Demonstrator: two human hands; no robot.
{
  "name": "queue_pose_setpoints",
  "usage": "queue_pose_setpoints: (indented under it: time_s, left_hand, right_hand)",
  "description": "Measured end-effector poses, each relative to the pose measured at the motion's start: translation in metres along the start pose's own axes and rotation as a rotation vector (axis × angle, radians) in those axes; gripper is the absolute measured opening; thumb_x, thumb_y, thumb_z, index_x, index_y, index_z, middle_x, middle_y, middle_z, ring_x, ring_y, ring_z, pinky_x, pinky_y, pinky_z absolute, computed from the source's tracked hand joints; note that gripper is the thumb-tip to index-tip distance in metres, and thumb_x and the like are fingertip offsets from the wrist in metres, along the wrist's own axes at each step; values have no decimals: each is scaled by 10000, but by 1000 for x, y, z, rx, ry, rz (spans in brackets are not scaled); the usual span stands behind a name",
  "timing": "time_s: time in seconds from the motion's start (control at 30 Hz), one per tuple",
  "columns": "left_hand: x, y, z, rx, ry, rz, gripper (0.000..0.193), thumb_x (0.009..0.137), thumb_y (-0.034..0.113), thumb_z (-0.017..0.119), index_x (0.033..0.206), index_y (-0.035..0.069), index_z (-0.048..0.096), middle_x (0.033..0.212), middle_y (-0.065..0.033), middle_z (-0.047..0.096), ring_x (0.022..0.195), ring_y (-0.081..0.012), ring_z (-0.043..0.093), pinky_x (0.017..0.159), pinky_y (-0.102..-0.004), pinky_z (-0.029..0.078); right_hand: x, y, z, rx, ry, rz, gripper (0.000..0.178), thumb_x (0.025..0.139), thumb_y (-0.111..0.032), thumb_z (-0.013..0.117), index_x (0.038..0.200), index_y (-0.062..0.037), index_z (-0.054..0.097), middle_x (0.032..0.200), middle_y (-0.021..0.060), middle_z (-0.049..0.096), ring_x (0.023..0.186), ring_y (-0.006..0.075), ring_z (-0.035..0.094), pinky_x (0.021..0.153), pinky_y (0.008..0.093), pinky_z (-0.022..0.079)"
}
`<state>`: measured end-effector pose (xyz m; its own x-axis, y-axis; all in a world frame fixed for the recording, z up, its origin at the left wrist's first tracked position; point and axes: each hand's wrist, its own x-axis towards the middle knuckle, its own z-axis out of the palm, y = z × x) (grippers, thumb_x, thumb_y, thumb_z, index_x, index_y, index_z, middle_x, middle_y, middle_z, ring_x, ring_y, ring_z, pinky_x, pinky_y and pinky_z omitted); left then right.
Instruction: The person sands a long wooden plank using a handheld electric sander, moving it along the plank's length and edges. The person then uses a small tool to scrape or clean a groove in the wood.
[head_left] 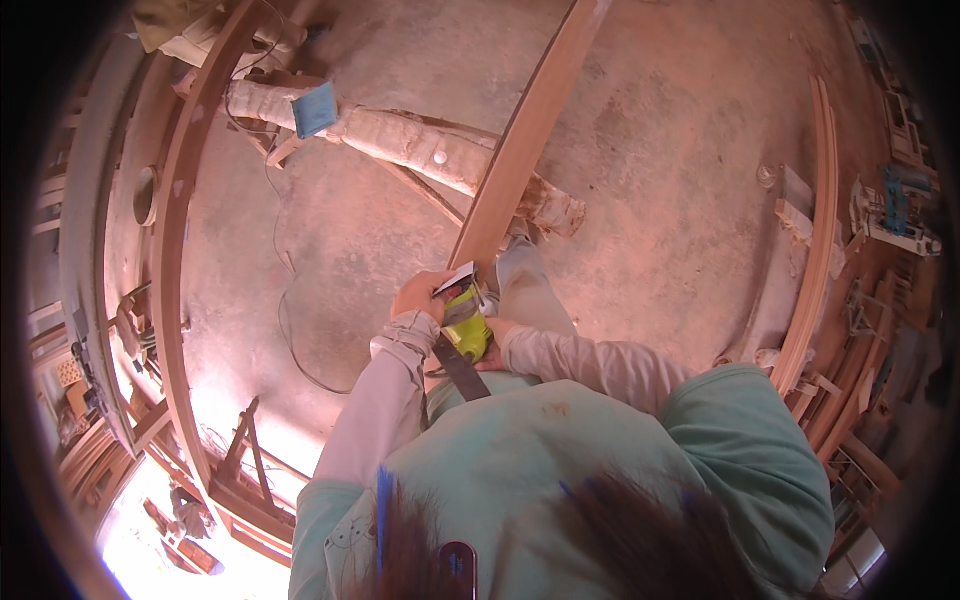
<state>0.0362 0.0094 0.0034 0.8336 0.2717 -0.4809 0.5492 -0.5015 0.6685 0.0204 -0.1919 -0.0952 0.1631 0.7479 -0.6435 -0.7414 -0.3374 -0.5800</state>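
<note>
A yellow-green power tool with a dark strap or cord hanging from it rests on the near end of a long wooden plank. My left hand grips the tool's front top, by a white sheet piece. My right hand holds the tool's rear and is mostly hidden behind it. The plank runs away from me toward the top, lying across a rough log on the dusty floor. Grey sleeves cover both forearms.
A blue sanding block lies on the log. A thin cable trails over the floor at left. Long curved boards stand at left, another board at right. Wooden frames and scrap are stacked along both sides.
</note>
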Motion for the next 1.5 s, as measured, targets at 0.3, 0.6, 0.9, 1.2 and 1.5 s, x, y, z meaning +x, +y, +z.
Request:
queue_pose_setpoints:
  time_s: [0.3,0.6,0.9,1.2,1.5]
  left_hand:
    - [-9,-7,20,173,87,231,301,744,132,725,1043,171,723,1053,-69,695,958,-308,642,837,-415,521]
    - [-8,11,12,-68,120,136,138,869,189,665,974,112,710,924,-139,684,917,-362,641,822,-441,516]
    - [0,-21,-7,-309,-95,157,188,848,81,686,1030,37,671,1008,-161,660,925,-335,655,823,-375,526]
    - [-8,-20,-18,2,55,491,204,769,54,714,967,57,665,887,-151,666,837,-354,649,731,-422,529]
    - [-8,-12,-16,215,157,552,87,792,154,679,781,80,634,734,-109,631,749,-327,632,711,-443,499]
  right_hand:
    - [-30,-115,-28,-992,344,-94,489,842,-158,591,1323,-88,535,1233,199,600,1120,385,569,1003,431,426]
    - [-20,-168,-25,-1009,-113,-334,564,868,-255,606,1401,-125,476,1356,207,530,1243,389,510,1059,414,408]
    - [-15,-192,-26,-1158,-63,-204,329,866,-236,630,1173,-136,691,1154,159,671,1044,362,633,933,403,499]
    - [-17,-180,-25,-1219,-8,-391,297,841,-156,647,1125,-77,685,1089,174,683,984,371,643,872,437,513]
    - [-20,-168,-21,-1220,88,-599,166,871,-162,635,1023,-106,673,997,123,682,918,335,657,763,416,535]
